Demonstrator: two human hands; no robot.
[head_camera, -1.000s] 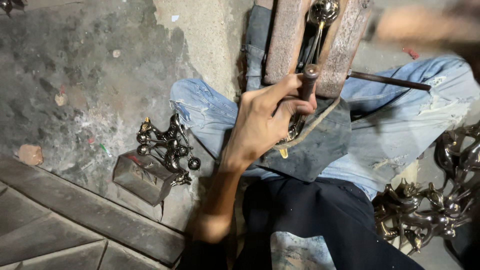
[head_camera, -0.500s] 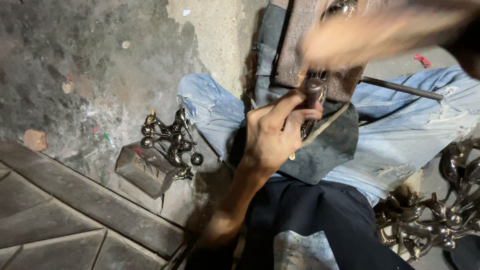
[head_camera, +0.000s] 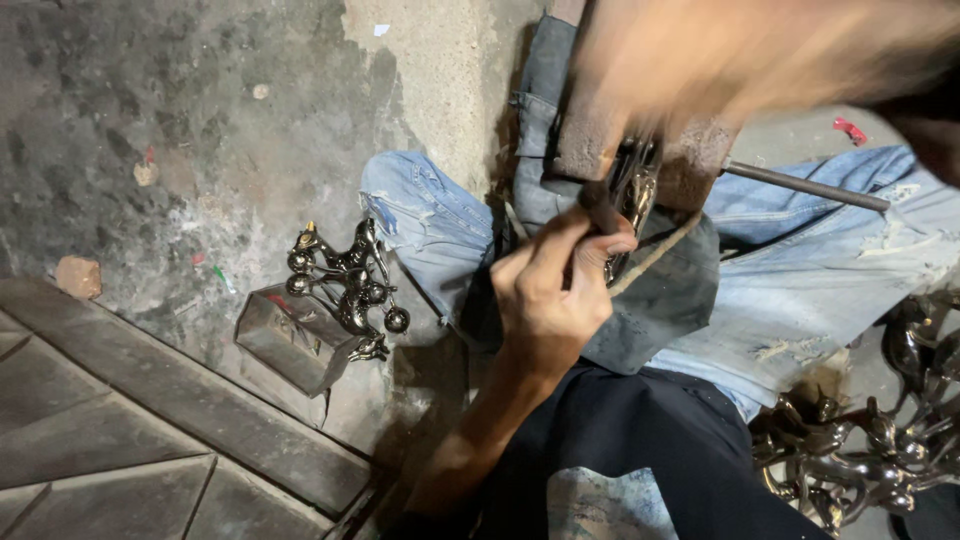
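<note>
**Holding a metal piece against a wooden block while the other hand swings**

I look down on my lap as I sit on a concrete floor (head_camera: 200, 120). My left hand (head_camera: 550, 290) is closed around a short dark tool handle (head_camera: 598, 205), its fingers curled tight, pressing toward a shiny metal piece (head_camera: 632, 195) that lies against a rusty wooden block (head_camera: 590, 140) propped between my knees. A grey cloth (head_camera: 660, 300) covers my jeans under the block. My right hand (head_camera: 760, 50) crosses the top of the view as a pale blur, and I cannot tell whether it is open or grips anything. A thin metal rod (head_camera: 805, 185) sticks out from behind the block toward the right.

On the floor near my left knee, a small heap of shiny metal figures (head_camera: 345, 280) rests on a metal box (head_camera: 285, 340). A bigger pile of similar figures (head_camera: 860, 460) sits at the lower right.

I judge this as mid-stroke in working the piece on the block. The next move calls for keeping the left hand steady so the piece does not slip.
</note>
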